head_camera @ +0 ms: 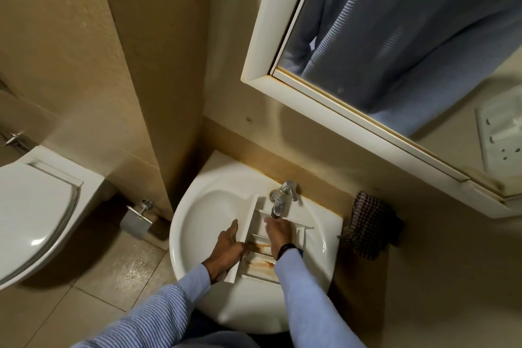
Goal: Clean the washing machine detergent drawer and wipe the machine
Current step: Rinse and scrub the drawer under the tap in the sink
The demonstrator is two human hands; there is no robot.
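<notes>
**drawer in the basin, both hands on it**

left hand (226, 248) was clamped onto the front panel of the white plastic detergent drawer (246, 230), fingers curled round its edge. right hand (278, 234) was down inside the compartments, knuckles up and blurred; whether its fingers gripped anything, couldn't tell. orange-brown rust stains (261, 263) streaked the drawer's inner walls near the wrists. the drawer lay across the bowl of the round white ceramic sink (192, 223), its far end right under the chrome tap (282, 198). just right of the sink, a dark red-and-white checked cloth (367, 227) hung against the beige wall. above sat a white-framed mirror (282, 99), and off to the left a white toilet (36, 200).
</notes>
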